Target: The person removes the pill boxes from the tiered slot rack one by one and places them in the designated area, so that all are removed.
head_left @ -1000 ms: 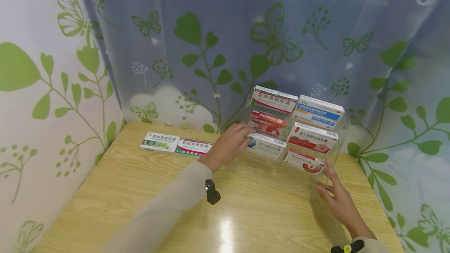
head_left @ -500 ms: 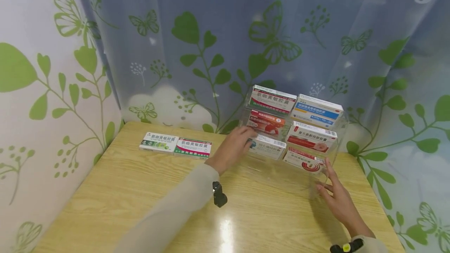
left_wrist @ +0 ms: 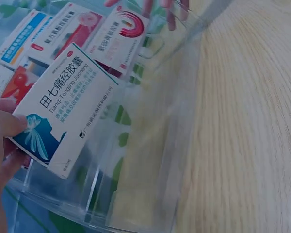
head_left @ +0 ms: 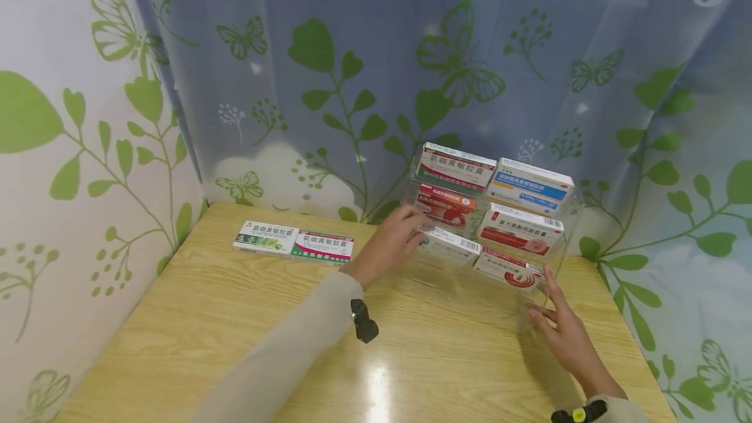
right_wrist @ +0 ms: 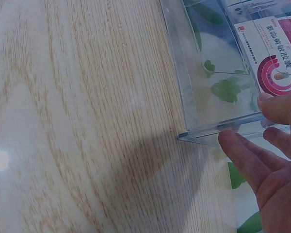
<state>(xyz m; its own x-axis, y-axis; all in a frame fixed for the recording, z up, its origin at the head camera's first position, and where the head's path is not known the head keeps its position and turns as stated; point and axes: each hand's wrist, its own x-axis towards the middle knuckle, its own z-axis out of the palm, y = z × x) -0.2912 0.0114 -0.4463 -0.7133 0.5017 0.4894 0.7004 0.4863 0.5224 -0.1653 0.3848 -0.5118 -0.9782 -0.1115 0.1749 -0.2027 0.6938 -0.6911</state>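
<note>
While my left hand pinches the blue-white box at its left end, I'd slide it level into the clear rack. Right hand, fingers flat, braces the rack's near right corner.

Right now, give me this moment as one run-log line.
left hand: holds white-blue box in clear rack | right hand: fingers on rack corner

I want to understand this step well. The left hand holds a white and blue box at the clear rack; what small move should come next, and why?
Probably ease the white and blue box deeper into its slot. The left hand still pinches its end, and it sits tilted in the clear rack, while the right hand steadies the rack's corner.
</note>
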